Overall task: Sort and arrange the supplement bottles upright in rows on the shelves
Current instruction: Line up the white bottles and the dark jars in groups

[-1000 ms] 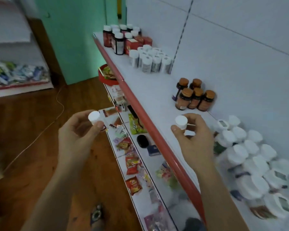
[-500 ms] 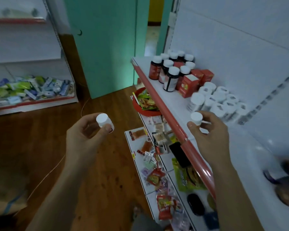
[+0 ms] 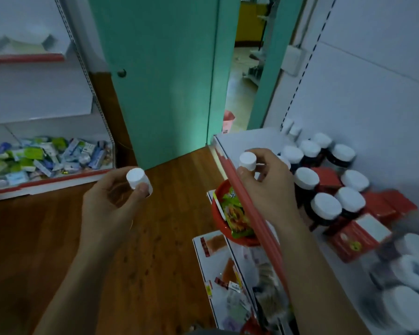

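Gripped in the left hand (image 3: 107,201): a small white bottle (image 3: 139,180), over the floor left of the shelf (image 3: 237,141). Pinched in the right hand (image 3: 269,192): a second white bottle (image 3: 247,161), above the shelf's red front edge, beside the dark bottles (image 3: 306,181).

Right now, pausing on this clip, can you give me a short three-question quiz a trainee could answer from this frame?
1. True or false: the left hand holds nothing.
2. Which hand is above the top shelf? A) the left hand B) the right hand C) both
3. Fill in: the dark bottles standing on the top shelf have ___ caps.

Key:
1. False. It grips a small white bottle.
2. B. It holds a second white bottle there.
3. White.
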### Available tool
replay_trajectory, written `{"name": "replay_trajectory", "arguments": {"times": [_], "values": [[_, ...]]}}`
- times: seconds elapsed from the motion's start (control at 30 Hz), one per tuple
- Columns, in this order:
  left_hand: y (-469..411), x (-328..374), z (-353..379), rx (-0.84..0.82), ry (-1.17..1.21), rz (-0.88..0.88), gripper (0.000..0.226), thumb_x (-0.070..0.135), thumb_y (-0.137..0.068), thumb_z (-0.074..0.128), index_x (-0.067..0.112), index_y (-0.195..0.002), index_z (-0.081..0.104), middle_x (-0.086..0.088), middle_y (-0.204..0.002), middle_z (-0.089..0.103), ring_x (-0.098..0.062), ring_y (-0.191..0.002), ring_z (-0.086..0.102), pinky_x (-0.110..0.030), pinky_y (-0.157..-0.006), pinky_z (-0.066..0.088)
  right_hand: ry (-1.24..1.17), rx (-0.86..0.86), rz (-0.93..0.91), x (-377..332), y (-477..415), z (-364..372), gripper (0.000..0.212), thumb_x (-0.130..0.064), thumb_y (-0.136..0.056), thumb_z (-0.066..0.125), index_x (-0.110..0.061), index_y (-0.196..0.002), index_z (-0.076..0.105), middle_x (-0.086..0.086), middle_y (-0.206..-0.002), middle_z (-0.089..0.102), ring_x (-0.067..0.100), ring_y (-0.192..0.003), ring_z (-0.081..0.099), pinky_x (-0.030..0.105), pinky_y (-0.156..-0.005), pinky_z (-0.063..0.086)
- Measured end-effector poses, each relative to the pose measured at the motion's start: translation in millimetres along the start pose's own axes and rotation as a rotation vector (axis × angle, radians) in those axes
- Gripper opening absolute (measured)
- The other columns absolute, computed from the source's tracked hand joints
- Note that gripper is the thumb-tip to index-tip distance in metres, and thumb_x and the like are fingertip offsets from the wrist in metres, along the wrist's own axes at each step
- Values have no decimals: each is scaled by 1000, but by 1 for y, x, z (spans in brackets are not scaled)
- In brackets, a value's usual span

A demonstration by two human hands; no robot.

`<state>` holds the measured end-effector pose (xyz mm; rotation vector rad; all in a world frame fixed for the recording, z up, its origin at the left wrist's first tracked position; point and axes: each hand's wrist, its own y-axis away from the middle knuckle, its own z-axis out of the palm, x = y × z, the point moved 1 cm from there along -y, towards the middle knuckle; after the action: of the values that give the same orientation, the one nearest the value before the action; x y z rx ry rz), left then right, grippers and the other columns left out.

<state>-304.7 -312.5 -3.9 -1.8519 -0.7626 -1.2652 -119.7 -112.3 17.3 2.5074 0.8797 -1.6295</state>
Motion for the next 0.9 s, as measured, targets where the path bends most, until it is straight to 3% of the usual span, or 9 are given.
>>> {"name": "replay_trajectory", "arguments": {"times": [0.13,0.23,0.33,0.53,0.63,0.73,0.9], "values": [[-77,-10,36,-9,-5,17,31,18,-91,68,25,-120,63,21,-110,64,8,-101,63,-21,-83,49,35,85,28,10,-60,9,22,-22,-91,70,-35,-107,61,-18,-104,65,4,-101,61,37,-87,56],[-136,-14,84,-118,-2,81,29,20,-91,70,24,-119,64,20,-109,65,7,-101,63,-14,-80,50,68,195,48,22,-96,6,22,-21,-92,69,-33,-108,61,-16,-104,65,5,-99,60,43,-86,57],[-196,-17,137,-254,43,141,27,19,-91,70,25,-117,63,19,-109,66,11,-99,62,-4,-75,49,77,298,82,31,-128,8,21,-20,-93,68,-34,-107,60,-18,-101,63,2,-98,59,40,-85,56],[-305,-33,254,-573,161,172,21,13,-90,74,21,-109,69,7,-109,72,-12,-100,70,-21,-85,58,110,564,188,50,-181,33,26,-21,-95,65,-34,-117,59,-12,-116,57,-4,-105,54,28,-87,53],[-350,-34,309,-738,177,181,24,13,-89,75,15,-113,69,-1,-112,72,-21,-102,69,-21,-87,57,176,673,270,52,-202,56,27,-24,-97,63,-34,-121,57,-10,-119,53,-3,-106,54,21,-87,52],[-376,-33,357,-885,187,205,27,17,-89,75,14,-116,69,-1,-112,72,-21,-103,69,-25,-89,58,171,783,376,60,-220,67,31,-21,-96,64,-42,-117,54,-14,-120,53,1,-108,55,19,-89,51],[-374,-38,413,-1114,168,232,29,18,-90,75,29,-115,67,11,-113,70,-5,-102,65,-22,-87,54,230,954,523,88,-233,61,25,-14,-95,65,-25,-117,61,-8,-114,57,6,-104,57,22,-86,52]]}}
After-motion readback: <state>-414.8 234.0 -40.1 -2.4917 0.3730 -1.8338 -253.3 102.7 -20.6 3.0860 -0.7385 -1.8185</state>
